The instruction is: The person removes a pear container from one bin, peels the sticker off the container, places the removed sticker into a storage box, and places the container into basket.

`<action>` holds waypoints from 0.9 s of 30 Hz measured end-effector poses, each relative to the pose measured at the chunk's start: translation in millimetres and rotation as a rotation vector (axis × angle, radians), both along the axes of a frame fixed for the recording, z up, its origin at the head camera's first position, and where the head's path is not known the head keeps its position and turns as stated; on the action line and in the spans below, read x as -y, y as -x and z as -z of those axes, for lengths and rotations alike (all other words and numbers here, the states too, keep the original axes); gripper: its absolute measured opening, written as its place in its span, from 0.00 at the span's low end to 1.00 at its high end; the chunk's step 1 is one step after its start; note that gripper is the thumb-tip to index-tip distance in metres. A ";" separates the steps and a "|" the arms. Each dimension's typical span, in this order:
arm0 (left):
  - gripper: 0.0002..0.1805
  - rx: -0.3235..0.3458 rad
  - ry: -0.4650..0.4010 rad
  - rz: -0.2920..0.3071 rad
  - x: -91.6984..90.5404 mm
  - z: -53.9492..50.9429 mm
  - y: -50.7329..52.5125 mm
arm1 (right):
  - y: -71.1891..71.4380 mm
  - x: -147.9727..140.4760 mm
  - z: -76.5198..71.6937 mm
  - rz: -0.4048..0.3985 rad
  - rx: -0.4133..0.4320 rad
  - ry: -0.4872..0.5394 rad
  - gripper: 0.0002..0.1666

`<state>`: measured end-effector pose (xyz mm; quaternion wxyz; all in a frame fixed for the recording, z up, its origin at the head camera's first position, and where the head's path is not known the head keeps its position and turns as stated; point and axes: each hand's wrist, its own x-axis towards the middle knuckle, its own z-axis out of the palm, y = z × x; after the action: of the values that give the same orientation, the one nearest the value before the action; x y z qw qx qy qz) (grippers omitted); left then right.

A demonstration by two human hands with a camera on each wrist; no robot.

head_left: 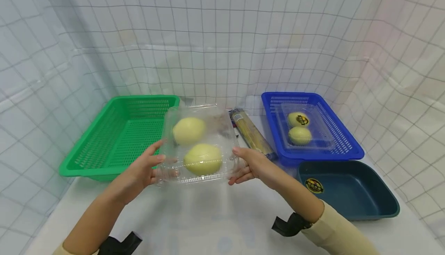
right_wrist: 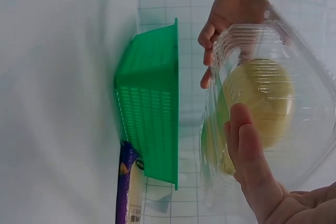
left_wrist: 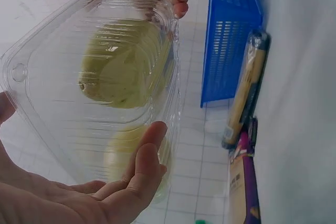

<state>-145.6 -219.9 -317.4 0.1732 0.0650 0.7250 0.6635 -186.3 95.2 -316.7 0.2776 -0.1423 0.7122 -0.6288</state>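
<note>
A clear plastic clamshell box (head_left: 222, 131) is held up above the table, its near side tilted toward me. Inside it lie two pale yellow fruits, an upper fruit (head_left: 189, 130) and a lower fruit (head_left: 203, 159); their kind is unclear. At the box's left edge my left hand (head_left: 144, 166) grips it, thumb on the side and fingers reaching underneath. My right hand (head_left: 253, 166) holds the right edge in the same way. From below, the left wrist view shows the fingers (left_wrist: 144, 177) against the box's underside.
On the left stands a green basket (head_left: 118, 143). A blue basket (head_left: 344, 143) at the right holds another clear box (head_left: 321, 131) with two fruits. In front of it is a dark teal tray (head_left: 358, 189) with a sticker. A noodle pack (head_left: 252, 131) and a purple packet (right_wrist: 126, 187) lie behind.
</note>
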 end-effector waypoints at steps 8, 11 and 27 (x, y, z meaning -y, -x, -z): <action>0.39 -0.115 -0.002 0.042 36.1 -5.8 8.8 | 5.6 31.8 -13.8 0.009 -0.001 0.040 0.40; 0.37 -0.158 -0.019 0.056 46.4 -8.1 10.4 | 6.8 41.9 -18.2 0.013 -0.009 0.049 0.40; 0.28 -0.150 -0.041 -0.003 93.0 -26.8 21.1 | 15.3 90.0 -41.4 0.038 -0.032 0.026 0.42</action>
<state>-166.7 -312.9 -290.6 0.1162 0.1169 0.7221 0.6719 -201.6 5.2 -275.3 0.2523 -0.1421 0.7108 -0.6410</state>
